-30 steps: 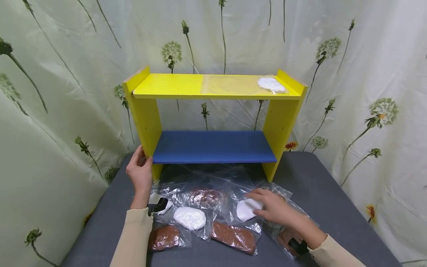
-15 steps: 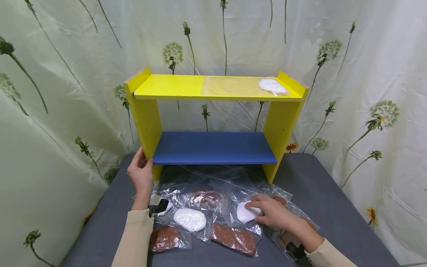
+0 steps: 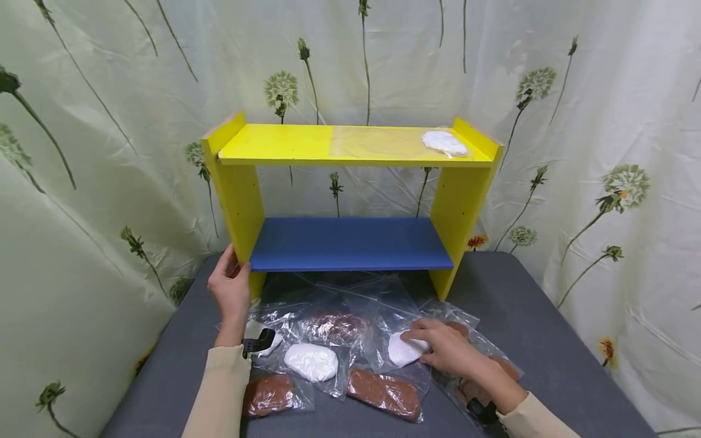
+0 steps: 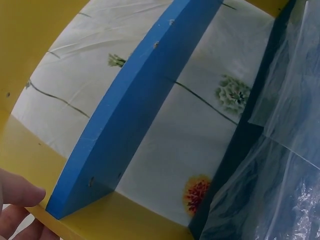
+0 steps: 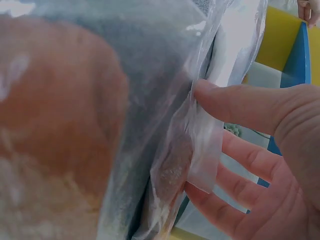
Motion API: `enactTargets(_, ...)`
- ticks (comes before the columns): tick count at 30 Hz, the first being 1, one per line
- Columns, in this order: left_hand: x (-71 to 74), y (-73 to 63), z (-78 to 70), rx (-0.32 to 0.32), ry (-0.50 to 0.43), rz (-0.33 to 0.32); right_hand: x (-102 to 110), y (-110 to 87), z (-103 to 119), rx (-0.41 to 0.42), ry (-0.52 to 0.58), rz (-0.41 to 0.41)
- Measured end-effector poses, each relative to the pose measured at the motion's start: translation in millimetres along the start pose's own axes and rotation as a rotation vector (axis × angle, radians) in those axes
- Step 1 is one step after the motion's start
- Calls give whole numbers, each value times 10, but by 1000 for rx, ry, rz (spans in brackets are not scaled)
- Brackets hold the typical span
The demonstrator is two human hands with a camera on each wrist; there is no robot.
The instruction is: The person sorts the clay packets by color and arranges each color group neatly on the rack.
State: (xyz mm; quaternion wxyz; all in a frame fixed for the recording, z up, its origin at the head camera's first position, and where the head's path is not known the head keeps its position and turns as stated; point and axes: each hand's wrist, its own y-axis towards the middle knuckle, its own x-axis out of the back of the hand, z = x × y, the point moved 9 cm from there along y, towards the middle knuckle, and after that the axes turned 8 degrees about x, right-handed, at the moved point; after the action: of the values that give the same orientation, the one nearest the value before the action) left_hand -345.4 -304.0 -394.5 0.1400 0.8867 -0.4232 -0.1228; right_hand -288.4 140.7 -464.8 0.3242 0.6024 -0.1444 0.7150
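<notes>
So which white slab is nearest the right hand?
The rightmost white slab on the table, partly hidden by the right hand; two others lie left, one atop the yellow-and-blue shelf unit.

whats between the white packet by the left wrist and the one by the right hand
In the head view, another white packet and, slightly farther back, a brown packet lie between them.

The person's right hand (image 3: pixel 450 350) sits slightly nearer than a second ago, its fingertips now over the right part of the white rounded lump in clear plastic (image 3: pixel 403 351); more of the brown plastic-wrapped lump (image 3: pixel 459 329) beyond shows.
</notes>
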Motion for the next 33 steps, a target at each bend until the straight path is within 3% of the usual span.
enactTargets(22, 26, 22, 12, 20, 34, -2, 4, 16, 22, 40, -46, -65)
enactTargets(33, 17, 14, 9, 37, 19, 9, -7, 47, 14, 16, -46, -29)
